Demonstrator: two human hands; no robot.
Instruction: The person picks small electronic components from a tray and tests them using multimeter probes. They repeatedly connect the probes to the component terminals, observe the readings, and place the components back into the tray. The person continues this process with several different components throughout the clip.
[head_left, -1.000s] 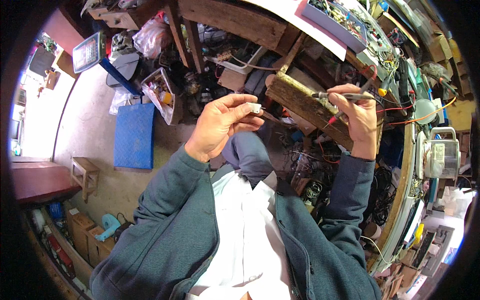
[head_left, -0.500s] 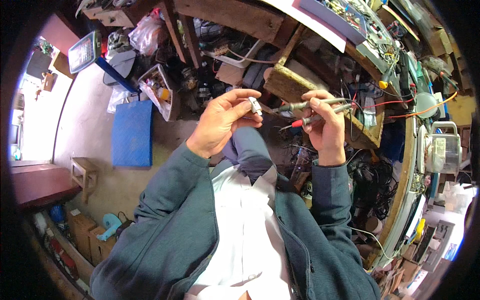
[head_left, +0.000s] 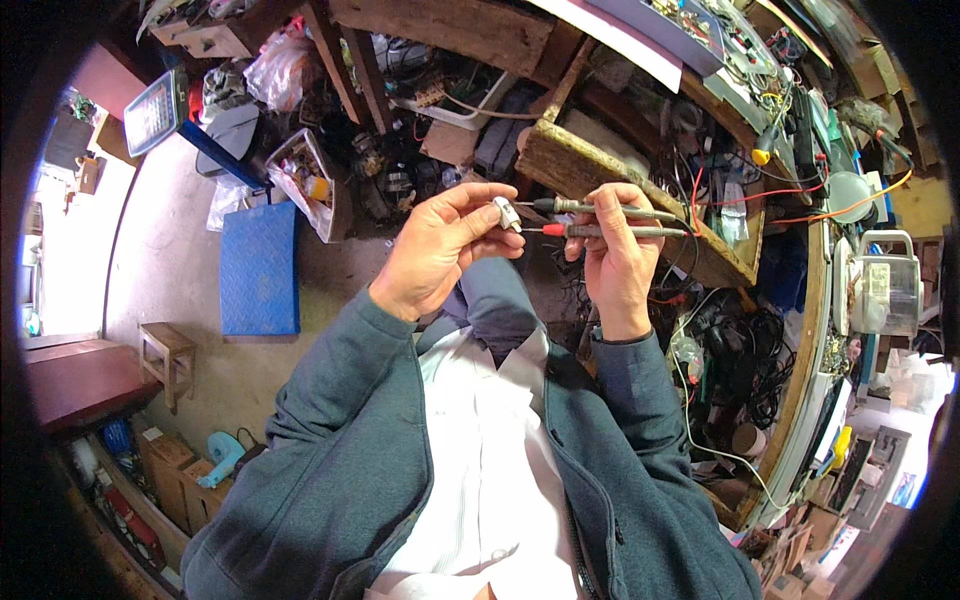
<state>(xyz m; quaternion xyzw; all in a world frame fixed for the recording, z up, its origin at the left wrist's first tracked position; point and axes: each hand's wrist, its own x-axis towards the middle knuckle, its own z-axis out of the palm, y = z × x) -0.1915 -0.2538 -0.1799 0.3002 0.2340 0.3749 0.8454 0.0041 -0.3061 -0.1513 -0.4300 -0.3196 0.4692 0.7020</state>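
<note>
White part (head_left: pixel 505 212), black-tipped probe (head_left: pixel 566 206), red-tipped probe (head_left: pixel 553 230)
Left hand (head_left: pixel 432 245) pinches the part; right hand (head_left: pixel 622 265) clamps both probes.

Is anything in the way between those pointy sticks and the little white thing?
No, nothing visible. The right hand holds a black-tipped test probe and a red-tipped test probe, both pointing toward the small white part in the left hand. Whether their tips touch it is too small to tell.
</note>
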